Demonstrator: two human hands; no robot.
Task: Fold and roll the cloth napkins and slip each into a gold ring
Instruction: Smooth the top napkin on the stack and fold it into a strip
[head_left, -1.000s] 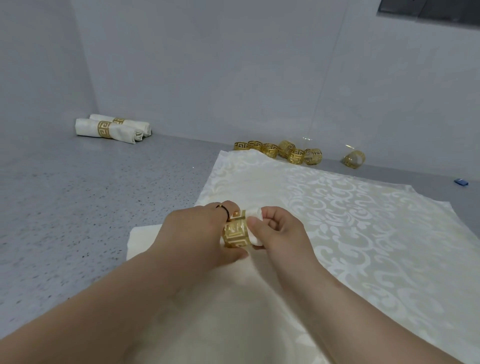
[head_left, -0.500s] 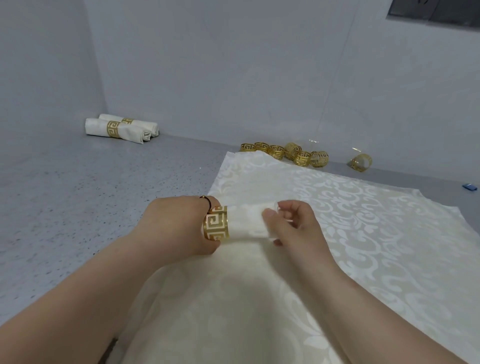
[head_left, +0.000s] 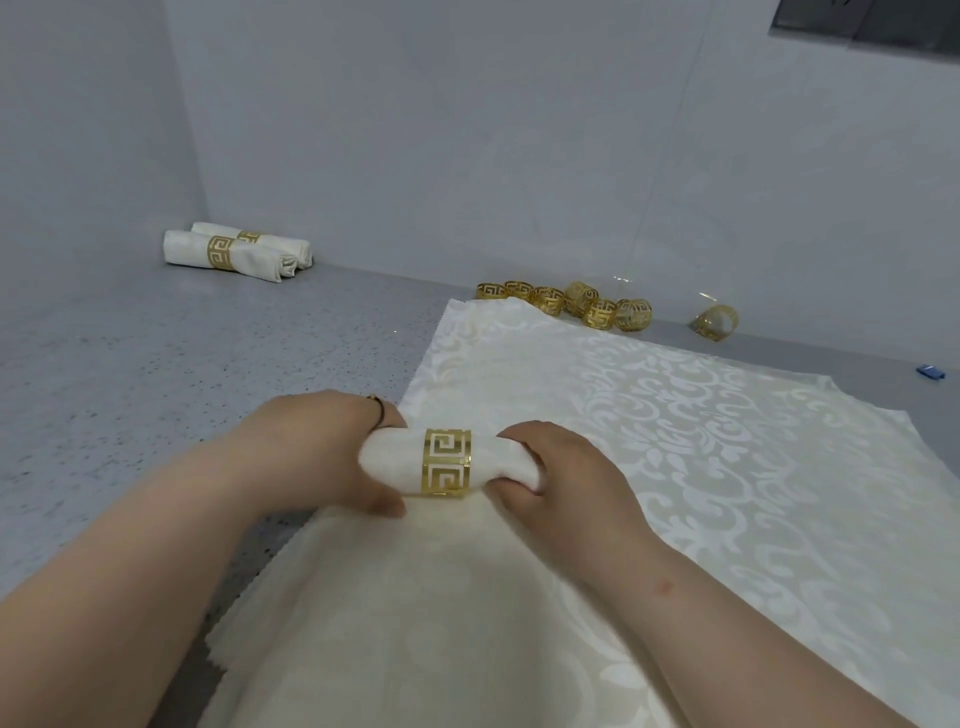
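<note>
— While both hands closed on it, where did the rolled napkin (head_left: 400, 462) sit?

— It lay crosswise just above the stack of flat napkins (head_left: 623, 441), near the front of the grey speckled counter (head_left: 156, 374). A gold ring (head_left: 447, 462) with a Greek-key pattern circled its middle.

— And the grip?

— The left hand (head_left: 322, 447) clasped the roll's left end, thumb underneath and fingers curled over the top; a thin dark band (head_left: 378, 408) showed on one finger. The right hand (head_left: 556, 473) clutched the right end, fingers wrapped round the cloth. Neither hand touched the ring itself, as far as could be seen.

— What else was in the shot?

— Two finished rolls (head_left: 239, 254), each in its own gold ring, lay side by side in the far left corner against the wall (head_left: 467, 130). A cluster of loose gold rings (head_left: 566, 301) stood along the wall just beyond the far edge of the flat napkins, with one more ring (head_left: 717, 322) apart to the right. A small blue object (head_left: 930, 372) lay at the far right of the counter; what it was could not be told.
</note>
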